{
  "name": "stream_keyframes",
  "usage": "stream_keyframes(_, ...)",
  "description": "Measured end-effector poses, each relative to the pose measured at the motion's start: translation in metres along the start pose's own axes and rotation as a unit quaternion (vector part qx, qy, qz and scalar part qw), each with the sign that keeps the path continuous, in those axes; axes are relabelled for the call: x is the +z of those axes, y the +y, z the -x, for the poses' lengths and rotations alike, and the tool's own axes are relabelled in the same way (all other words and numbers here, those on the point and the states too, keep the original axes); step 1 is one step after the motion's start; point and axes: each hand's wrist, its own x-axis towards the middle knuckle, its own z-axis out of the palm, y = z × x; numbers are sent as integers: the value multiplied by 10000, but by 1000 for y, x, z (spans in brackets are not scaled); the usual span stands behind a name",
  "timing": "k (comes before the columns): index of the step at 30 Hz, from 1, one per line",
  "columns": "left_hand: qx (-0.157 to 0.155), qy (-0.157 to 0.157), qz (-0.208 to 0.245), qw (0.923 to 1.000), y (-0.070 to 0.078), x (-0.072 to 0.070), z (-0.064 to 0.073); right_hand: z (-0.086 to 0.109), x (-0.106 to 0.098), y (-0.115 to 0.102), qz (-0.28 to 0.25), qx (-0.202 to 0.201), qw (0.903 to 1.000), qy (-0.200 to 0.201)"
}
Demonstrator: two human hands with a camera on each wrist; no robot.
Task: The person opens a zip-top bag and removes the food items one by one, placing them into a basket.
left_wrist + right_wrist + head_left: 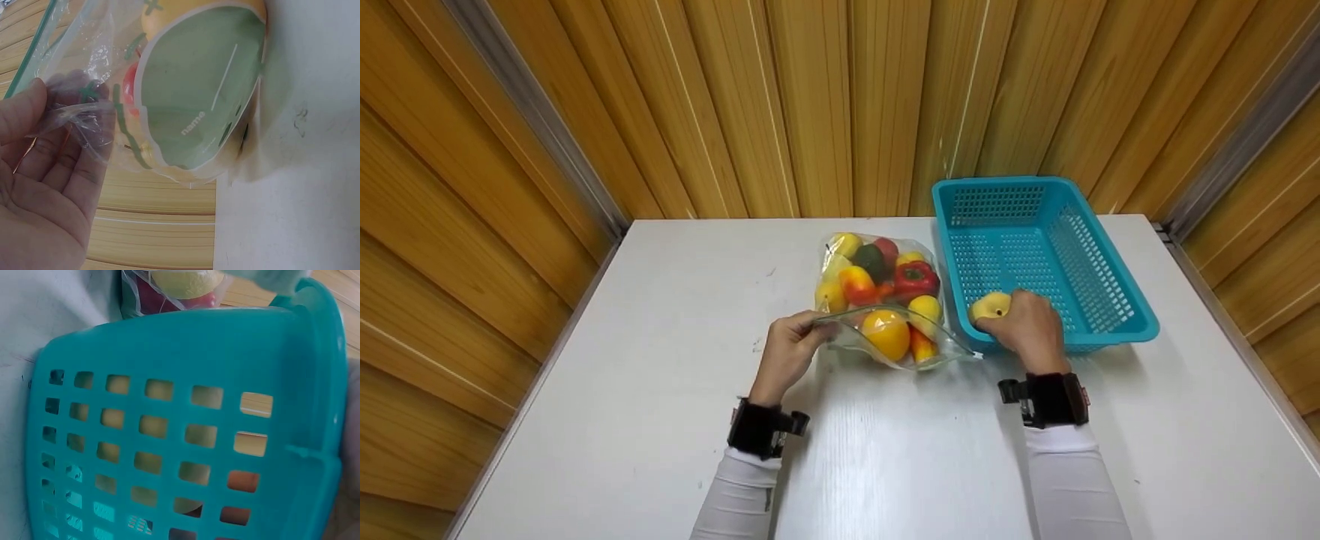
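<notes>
My left hand (789,349) pinches the left side of the mouth of a clear zip bag (952,348); in the left wrist view its film lies between thumb and fingers, beside a green name panel (191,90). Inside the bag are an orange (885,335), a red bell pepper (916,280), a dark green fruit (870,262) and several yellow and red ones. My right hand (1033,330) grips a pale yellow fruit (988,306) at the near left corner of the teal basket (1140,327). Through the basket's holes in the right wrist view, the fruit's yellow shows.
The basket stands right of the bag, near the table's back edge. A white table (675,390) extends to the left and in front. Wood-patterned panels (810,112) rise behind and along both sides.
</notes>
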Motion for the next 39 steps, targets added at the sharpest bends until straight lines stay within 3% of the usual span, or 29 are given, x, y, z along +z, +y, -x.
stream_keyframes(13, -86, -37, -63, 9999, 1, 1, 0, -3, 2, 1, 177, 160, 9995, -226)
stream_keyframes(17, -83, -9, -107, 9999, 2, 1, 0, -2, 5, 4, 230, -134, 9996, 83)
stream_keyframes(20, -61, 4, -89, 9999, 1, 1, 0, 0, 8, 6, 135, -446, 9975, 526)
stream_keyframes(27, -59, 7, -110, 9999, 2, 0, 0, 10, 14, 10, -596, -1261, 9813, 1329)
stream_keyframes(34, -118, 6, -78, 9999, 3, 0, 1, 19, 9, 1, -1241, -1667, 9670, 1475)
stream_keyframes(39, -96, 13, -6, 10000, 4, 1, 1, 32, 4, -15, -1678, -2223, 9457, 1673)
